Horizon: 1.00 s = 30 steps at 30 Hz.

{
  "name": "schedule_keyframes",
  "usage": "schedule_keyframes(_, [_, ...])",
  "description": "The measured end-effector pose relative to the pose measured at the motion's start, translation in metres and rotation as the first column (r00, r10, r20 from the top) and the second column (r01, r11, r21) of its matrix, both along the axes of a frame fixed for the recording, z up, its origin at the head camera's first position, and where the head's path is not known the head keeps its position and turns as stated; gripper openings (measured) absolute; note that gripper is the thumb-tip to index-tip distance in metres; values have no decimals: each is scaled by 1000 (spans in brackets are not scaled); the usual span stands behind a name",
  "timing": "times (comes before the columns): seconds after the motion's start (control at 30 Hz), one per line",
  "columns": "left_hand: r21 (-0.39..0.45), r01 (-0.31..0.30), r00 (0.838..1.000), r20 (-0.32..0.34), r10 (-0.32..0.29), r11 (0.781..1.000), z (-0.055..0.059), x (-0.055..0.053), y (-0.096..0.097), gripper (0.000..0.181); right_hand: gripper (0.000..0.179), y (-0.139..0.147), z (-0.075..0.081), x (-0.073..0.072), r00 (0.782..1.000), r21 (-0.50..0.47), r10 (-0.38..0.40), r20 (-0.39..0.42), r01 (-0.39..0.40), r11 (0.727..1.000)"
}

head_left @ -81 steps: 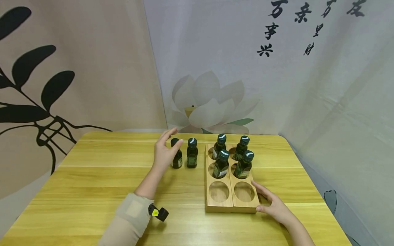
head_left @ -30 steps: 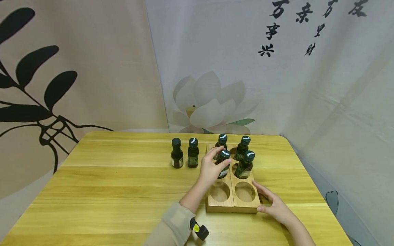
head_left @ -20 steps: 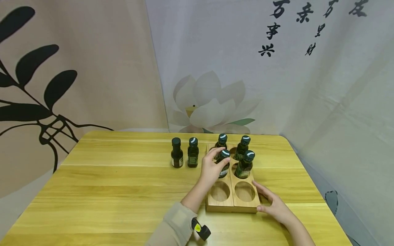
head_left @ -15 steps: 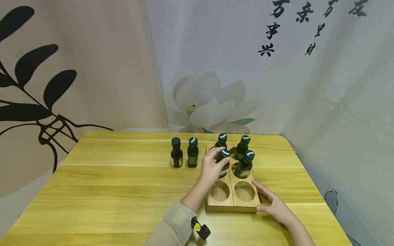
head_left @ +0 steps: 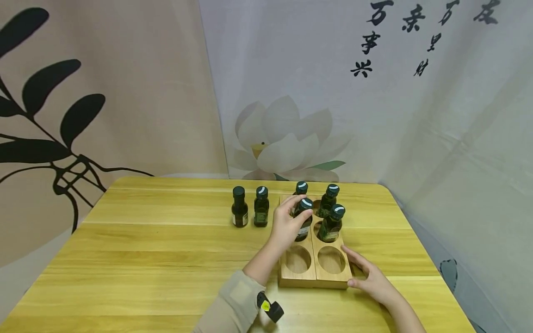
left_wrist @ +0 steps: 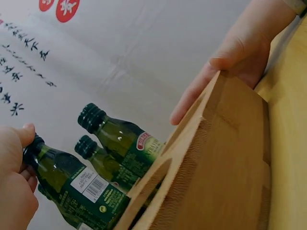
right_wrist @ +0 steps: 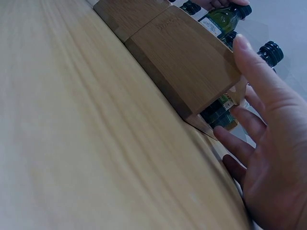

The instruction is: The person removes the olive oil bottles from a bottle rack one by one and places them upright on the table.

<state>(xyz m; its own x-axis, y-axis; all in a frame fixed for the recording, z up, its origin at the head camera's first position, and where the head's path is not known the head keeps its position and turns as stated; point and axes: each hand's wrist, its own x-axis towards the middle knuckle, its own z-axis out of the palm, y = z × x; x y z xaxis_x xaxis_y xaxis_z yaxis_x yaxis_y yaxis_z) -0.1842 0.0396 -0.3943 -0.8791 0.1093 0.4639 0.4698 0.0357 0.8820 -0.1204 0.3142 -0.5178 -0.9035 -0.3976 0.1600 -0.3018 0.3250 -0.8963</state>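
The beige sleeve (head_left: pixel 234 300) carries a black wrist camera (head_left: pixel 275 312) marked yellow.

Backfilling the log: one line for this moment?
left hand: holds bottle by its top; right hand: at near right corner of rack; near holes: empty; two loose bottles: left of rack

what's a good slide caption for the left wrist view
Left grip pinching a barcoded green bottle by its top at a wooden rack, the right grip at the rack's corner.
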Motion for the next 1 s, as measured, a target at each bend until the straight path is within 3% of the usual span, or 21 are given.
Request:
schedule_keyframes(0.1, [10, 15, 1000, -4, -15, 1000, 5, 0, 0, 37, 77, 0, -1, 0, 1000, 6, -2, 0, 2, 1000])
schedule_keyframes(0.33, [23, 26, 997, -68, -25, 999, -19, -22, 4, 38, 78, 0, -1, 0, 1000, 2, -4, 1, 4, 1000])
schedule_keyframes(0.53, [-8, 9, 997, -80, -10, 1000, -6, -20, -2, 38, 78, -1, 0, 1, 1000, 7, -12, 5, 12, 1000])
schedule_keyframes(0.73, [9, 49, 997, -63, -49, 999, 5, -17, -12, 40, 78, -2, 1, 2, 1000, 11, -15, 10, 14, 1000])
schedule_keyframes(1.0, [-39, 11, 991, -135, -16, 999, 16, -13, -32, 39, 77, -1, 1, 2, 1000, -1, -6, -1, 6, 1000])
